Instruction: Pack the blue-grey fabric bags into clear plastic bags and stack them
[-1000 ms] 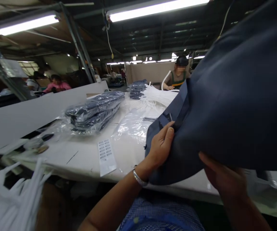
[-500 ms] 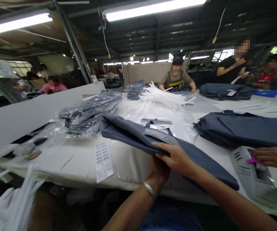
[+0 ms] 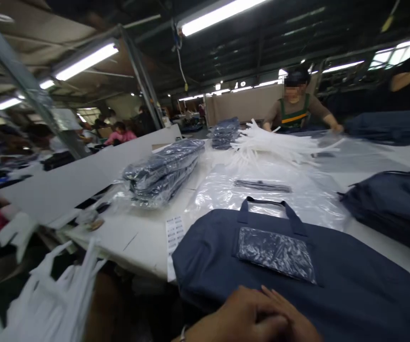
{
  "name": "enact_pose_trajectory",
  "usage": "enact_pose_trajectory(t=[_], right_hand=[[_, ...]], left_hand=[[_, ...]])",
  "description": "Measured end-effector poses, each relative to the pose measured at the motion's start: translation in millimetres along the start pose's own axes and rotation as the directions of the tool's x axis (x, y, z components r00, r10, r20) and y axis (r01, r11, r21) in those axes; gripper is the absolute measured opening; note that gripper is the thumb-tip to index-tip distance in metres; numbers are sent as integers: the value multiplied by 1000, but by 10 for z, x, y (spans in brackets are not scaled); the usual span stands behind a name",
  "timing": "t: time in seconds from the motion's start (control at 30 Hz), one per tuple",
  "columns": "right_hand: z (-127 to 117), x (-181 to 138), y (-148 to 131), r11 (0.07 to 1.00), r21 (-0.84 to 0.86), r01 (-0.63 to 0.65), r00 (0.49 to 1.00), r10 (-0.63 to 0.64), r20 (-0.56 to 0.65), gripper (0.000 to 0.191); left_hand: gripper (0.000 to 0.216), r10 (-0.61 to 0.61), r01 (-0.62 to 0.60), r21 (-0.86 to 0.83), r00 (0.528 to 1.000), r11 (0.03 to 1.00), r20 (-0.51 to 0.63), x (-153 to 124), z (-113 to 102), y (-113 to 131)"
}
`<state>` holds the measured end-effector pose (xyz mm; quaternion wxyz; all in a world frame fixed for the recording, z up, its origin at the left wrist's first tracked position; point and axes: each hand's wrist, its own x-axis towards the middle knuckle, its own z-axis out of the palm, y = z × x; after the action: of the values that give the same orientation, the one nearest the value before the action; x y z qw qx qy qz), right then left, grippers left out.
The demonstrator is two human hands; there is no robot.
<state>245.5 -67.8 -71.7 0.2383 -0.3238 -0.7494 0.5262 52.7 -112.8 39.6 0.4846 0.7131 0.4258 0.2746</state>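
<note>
Navy fabric fills the lower right of the frame: it's the big dark-blue cloth bag with a rounded end [image 3: 345, 273], broad side facing up. A moment ago it was tipped and folded over in both hands, more or less edge-on, and now it's opened out flat-ish, so the short navy webbing handle [image 3: 293, 217] and the rectangular panel of crinkled clear plastic [image 3: 276, 254] are both in plain sight. My read is that this puts the panel side within easy reach

As for the hands, they're at the bottom centre, right beside each other and over the bag's near side, just below that panel. The left hand [image 3: 240, 311] has its fingers curled in, but whether it's pinching cloth I honestly can't tell. The right hand [image 3: 292, 316] is mostly tucked behind it and blurry, so no call on its grip either. Bag runs up and off to the right from there, its rounded end covering part of the white sheet of printed labels [image 3: 174, 232] on the white-covered table [image 3: 144, 237]
</note>
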Motion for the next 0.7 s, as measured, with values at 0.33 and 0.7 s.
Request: enact_pose_trajectory(t=[0.33, 0.7], right_hand=[[-963, 581, -837, 949, -299, 103, 983, -51, 178, 27], [-1980, 1989, -98, 552, -603, -576, 804, 248, -541, 70]], left_hand=[[46, 199, -57, 661, 970, 748, -141, 360, -1, -591], [54, 299, -120, 828, 952, 548, -60, 387, -89, -778]])
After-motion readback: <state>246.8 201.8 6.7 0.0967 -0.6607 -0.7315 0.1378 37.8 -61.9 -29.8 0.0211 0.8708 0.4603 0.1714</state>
